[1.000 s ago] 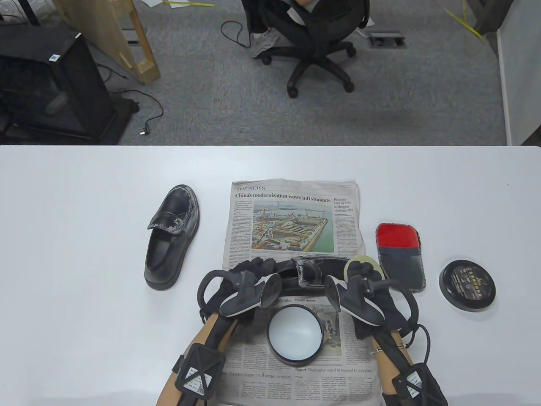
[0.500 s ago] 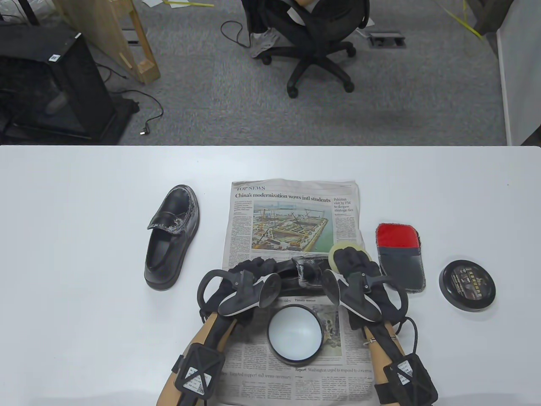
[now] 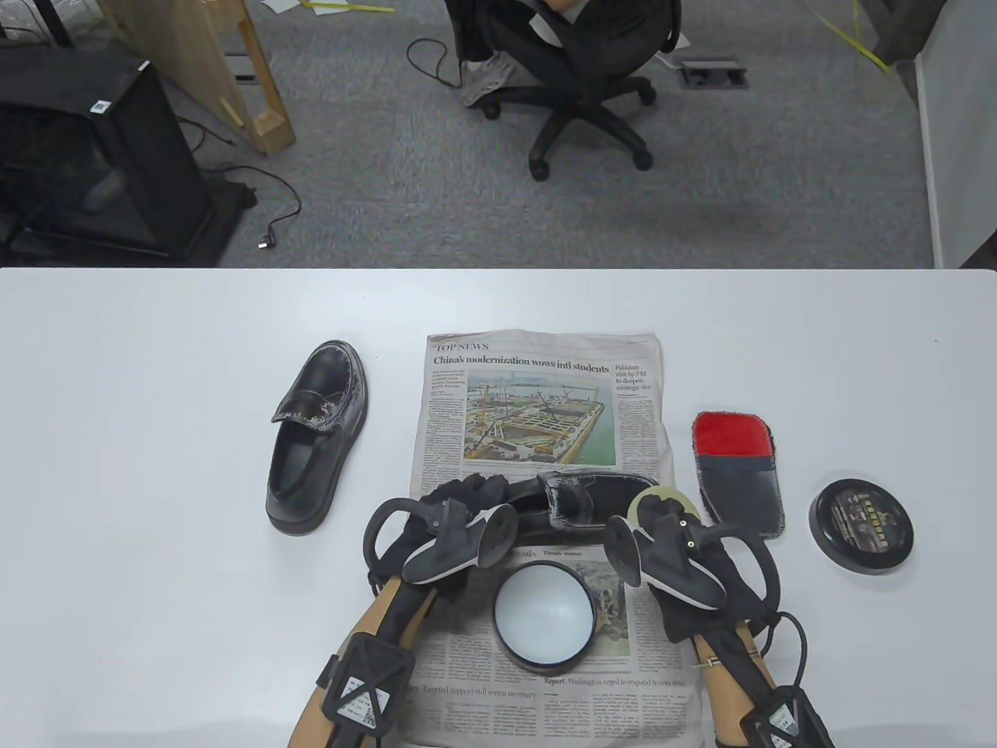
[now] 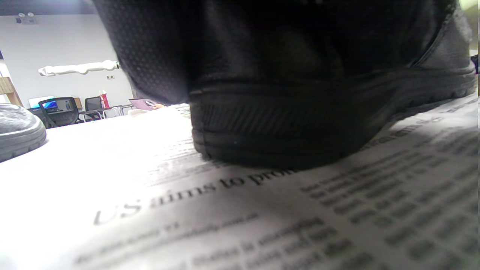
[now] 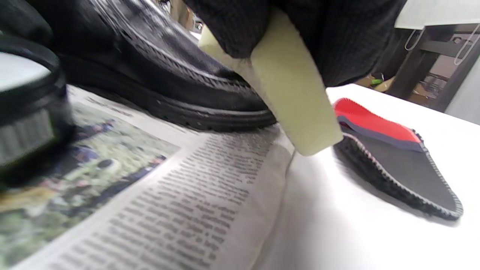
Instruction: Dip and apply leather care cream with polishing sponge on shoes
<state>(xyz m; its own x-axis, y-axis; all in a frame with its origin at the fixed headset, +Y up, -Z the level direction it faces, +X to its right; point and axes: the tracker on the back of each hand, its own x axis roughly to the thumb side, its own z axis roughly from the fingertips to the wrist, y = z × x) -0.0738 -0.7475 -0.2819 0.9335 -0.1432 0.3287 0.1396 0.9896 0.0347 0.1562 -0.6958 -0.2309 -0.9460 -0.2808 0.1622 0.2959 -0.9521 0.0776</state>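
A black loafer (image 3: 580,499) lies sideways on the newspaper (image 3: 545,405), toe to the right. My left hand (image 3: 459,506) grips its heel end; the heel (image 4: 277,123) fills the left wrist view. My right hand (image 3: 670,522) holds a pale yellow round sponge (image 3: 658,499) against the toe; in the right wrist view the sponge (image 5: 296,101) touches the shoe's toe (image 5: 195,86) by the sole edge. The open cream tin (image 3: 544,615) with white cream stands on the newspaper just in front of the shoe, between my wrists.
A second black loafer (image 3: 315,436) stands on the white table (image 3: 156,389) to the left. A red and grey polishing mitt (image 3: 738,471) and the tin's black lid (image 3: 861,526) lie to the right of the newspaper.
My right hand moved the sponge up and left over the toe, then back down to the right along it. My left hand and the shoe stayed put.
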